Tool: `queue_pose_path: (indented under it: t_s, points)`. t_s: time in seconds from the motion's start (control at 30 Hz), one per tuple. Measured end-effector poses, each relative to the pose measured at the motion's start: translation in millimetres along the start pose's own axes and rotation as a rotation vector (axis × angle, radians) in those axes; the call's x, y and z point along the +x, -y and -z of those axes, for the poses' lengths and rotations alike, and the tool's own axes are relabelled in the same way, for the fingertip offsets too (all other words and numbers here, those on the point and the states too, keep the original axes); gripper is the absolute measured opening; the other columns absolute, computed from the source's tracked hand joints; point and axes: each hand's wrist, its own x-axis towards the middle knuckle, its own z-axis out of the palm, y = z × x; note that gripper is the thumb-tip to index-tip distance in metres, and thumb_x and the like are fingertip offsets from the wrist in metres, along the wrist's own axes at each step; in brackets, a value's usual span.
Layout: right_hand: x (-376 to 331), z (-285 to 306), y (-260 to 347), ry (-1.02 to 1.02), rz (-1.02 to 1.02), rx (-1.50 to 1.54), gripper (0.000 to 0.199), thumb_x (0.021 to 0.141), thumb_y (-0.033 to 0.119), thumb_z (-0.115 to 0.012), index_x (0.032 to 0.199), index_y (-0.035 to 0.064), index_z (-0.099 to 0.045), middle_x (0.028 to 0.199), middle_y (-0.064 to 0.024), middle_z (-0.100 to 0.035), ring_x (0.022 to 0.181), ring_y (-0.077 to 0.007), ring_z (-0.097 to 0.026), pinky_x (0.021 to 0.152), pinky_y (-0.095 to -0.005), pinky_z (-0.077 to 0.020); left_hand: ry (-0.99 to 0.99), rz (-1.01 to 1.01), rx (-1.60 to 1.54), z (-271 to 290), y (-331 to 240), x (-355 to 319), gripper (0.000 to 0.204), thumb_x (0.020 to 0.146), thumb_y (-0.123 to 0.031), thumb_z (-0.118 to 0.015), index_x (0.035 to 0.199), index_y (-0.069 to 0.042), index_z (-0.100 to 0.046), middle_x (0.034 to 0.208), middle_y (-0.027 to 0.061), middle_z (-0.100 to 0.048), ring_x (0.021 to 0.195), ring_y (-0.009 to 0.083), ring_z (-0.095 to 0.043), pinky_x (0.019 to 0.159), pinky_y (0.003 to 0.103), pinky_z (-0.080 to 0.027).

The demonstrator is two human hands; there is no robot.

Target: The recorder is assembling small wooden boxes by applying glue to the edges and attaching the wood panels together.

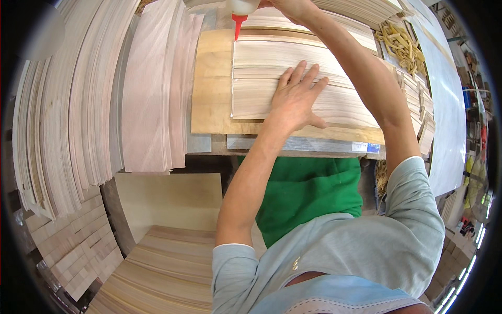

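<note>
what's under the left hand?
The left hand lies flat on pale veneer sheets stacked on a plywood board. A thin glue line runs along their left edge. Whatever lies between the sheets is covered.

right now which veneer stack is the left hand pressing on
The left hand presses flat on the small veneer stack on the board, not the tall piles at left.

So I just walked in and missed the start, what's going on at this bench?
A person is gluing thin wood veneer. The left hand lies flat on a stack of pale striped veneer sheets, pinning it to a light brown plywood board. The right hand tips a white squeeze bottle with a red nozzle at the stack's left edge. Large piles of veneer strips lie to the left.
</note>
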Motion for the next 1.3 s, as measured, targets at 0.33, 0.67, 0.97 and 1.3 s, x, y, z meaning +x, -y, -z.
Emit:
queue_pose_path:
  t_s: [0.33,0.67,0.97,1.3]
  points:
    - [-111,110,49,-0.564,-0.141,0.384,0.038,0.089,0.031,-0.060,0.116,0.0046,-0.055,0.105,-0.0091,-0.065,0.092,-0.0226,-0.065,0.081,-0.0405,-0.0541,0.044,0.011,0.089,1,-5,6,0.099,0.057,-0.046,-0.082,0.141,-0.016,-0.039,0.152,0.0109,-0.024,0.142,0.0296,-0.016,0.115,0.046,-0.012]
    - [-182,206,102,-0.181,-0.391,-1.231,0.045,0.077,0.026,-0.069,0.113,0.0027,-0.058,0.097,-0.0137,-0.066,0.086,-0.0238,-0.063,0.072,-0.0360,-0.0513,0.087,0.015,0.099,10,-16,7,0.103,0.055,-0.046,-0.083,0.141,-0.015,-0.038,0.152,0.0123,-0.023,0.142,0.0310,-0.014,0.115,0.045,-0.011]
    - [-190,222,30,0.357,-0.750,-1.989,0.029,0.057,0.016,-0.076,0.085,0.0074,-0.071,0.085,-0.0106,-0.069,0.084,-0.0301,-0.065,0.073,-0.0411,-0.0515,-0.143,0.051,0.221,38,-11,-28,0.092,0.066,-0.053,-0.074,0.140,-0.012,-0.038,0.146,0.0191,-0.030,0.138,0.0362,-0.023,0.111,0.052,-0.018]
    - [-244,115,73,0.102,-0.075,-1.236,0.034,0.089,0.026,-0.060,0.116,0.0056,-0.060,0.106,-0.0150,-0.065,0.096,-0.0285,-0.064,0.087,-0.0411,-0.0519,-0.435,0.864,0.629,160,65,-128,0.075,0.077,-0.053,-0.065,0.131,-0.004,-0.047,0.130,0.0245,-0.049,0.121,0.0421,-0.045,0.100,0.052,-0.035]
